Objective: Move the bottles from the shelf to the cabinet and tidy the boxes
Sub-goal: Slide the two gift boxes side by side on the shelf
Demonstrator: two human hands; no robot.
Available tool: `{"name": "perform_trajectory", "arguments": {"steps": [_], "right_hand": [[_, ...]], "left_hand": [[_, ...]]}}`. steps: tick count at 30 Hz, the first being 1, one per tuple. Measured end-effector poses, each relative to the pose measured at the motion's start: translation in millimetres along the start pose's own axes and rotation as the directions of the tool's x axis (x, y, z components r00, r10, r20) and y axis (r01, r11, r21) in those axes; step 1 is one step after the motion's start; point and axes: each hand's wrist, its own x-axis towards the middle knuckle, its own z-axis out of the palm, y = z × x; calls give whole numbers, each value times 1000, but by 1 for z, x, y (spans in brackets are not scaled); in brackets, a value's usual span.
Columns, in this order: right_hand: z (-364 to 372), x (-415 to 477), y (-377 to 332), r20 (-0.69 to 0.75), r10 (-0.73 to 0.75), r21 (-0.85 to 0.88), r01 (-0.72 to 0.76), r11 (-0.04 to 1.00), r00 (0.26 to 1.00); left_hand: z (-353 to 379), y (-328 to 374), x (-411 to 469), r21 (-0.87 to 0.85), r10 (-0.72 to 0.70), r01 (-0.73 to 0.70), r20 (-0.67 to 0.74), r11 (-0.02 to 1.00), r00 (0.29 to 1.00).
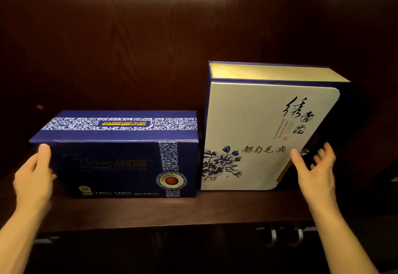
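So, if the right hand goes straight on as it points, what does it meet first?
Probably the white box, at its lower right edge; the right hand looks close to it, though depth is unclear.

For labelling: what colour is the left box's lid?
Lid blue with a white floral band; head view.

Navy box is displaying blue-and-white floral bands and a red medallion; cream box is showing a blue peony and black calligraphy

Dark wood shelf showing grain, shining softly. Navy box looking like smooth matt card. White box gleaming satin-smooth, gold paper top glowing.
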Motion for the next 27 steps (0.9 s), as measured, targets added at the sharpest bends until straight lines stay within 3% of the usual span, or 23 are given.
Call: {"name": "perform_trajectory", "arguments": {"steps": [3, 16, 27], "right_hand": [[4, 4, 6, 71, 18, 7, -19, 1000, 997], [9, 11, 21, 86, -12, 94, 4, 996, 996], [6, 13, 23, 107, -19, 34, 16, 999, 994]], "left_hand": [[1, -4, 2, 9, -5, 6, -28, 1000, 1000], [0, -17, 7, 103, 40, -38, -17, 994, 999], [5, -9, -5, 147, -54, 56, -19, 987, 998]]}}
